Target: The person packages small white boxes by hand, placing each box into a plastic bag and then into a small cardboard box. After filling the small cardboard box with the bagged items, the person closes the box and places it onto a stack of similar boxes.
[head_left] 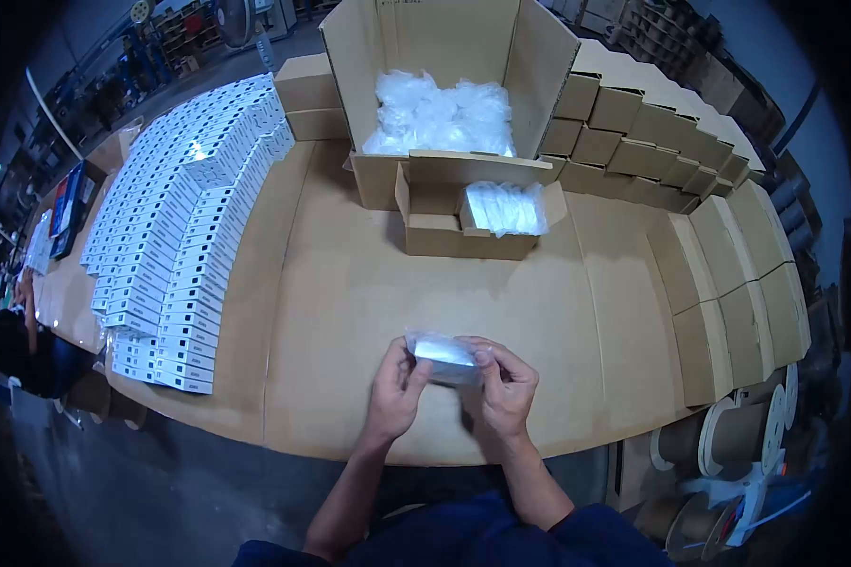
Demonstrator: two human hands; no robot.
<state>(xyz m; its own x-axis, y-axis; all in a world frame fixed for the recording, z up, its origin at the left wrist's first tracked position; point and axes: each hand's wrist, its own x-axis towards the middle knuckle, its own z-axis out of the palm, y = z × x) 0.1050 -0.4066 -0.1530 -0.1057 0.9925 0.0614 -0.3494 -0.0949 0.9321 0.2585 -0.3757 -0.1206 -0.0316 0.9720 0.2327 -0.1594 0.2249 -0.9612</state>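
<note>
Between my two hands, low over the near middle of the table, is a small box-shaped item in a clear plastic bag (444, 355). My left hand (395, 392) grips its left end, thumb on the near side. The right end is pinched by my right hand (508, 386). Beyond them stands an open small cardboard box (468, 248) with several similar plastic-wrapped items (506, 209) in its right part. Behind that, a large open carton (449, 38) holds a heap of clear plastic bags (440, 118). What is inside the held bag cannot be made out clearly.
Stacked white labelled boxes (175, 236) fill the left side of the cardboard-covered table (350, 293). Brown cartons (633, 132) line the back right, and more cartons (738, 283) stand along the right edge. Spools (728, 439) sit below right. Another person (28, 340) is at far left.
</note>
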